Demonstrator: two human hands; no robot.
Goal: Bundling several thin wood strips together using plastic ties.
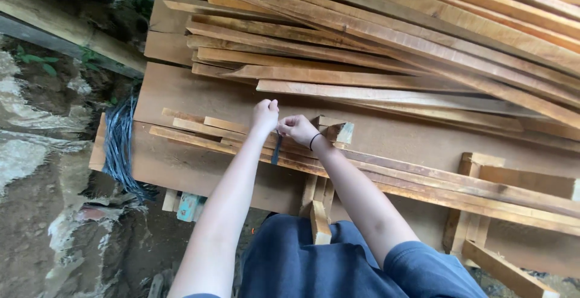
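My left hand (pixel 264 114) and my right hand (pixel 297 129) meet above a small bundle of thin wooden slats (pixel 193 130) lying on a wide board (pixel 181 92). Both hands are closed, and they pinch a dark strap (pixel 276 149) whose loose end hangs down between them over the slats. A black band circles my right wrist. A short wooden block (pixel 338 131) sits just right of my right hand.
A large pile of long wooden slats (pixel 386 38) covers the back of the board. A bunch of dark straps (pixel 119 147) hangs off the left edge. A wooden frame (pixel 483 213) stands at right. Muddy ground (pixel 42 153) lies to the left.
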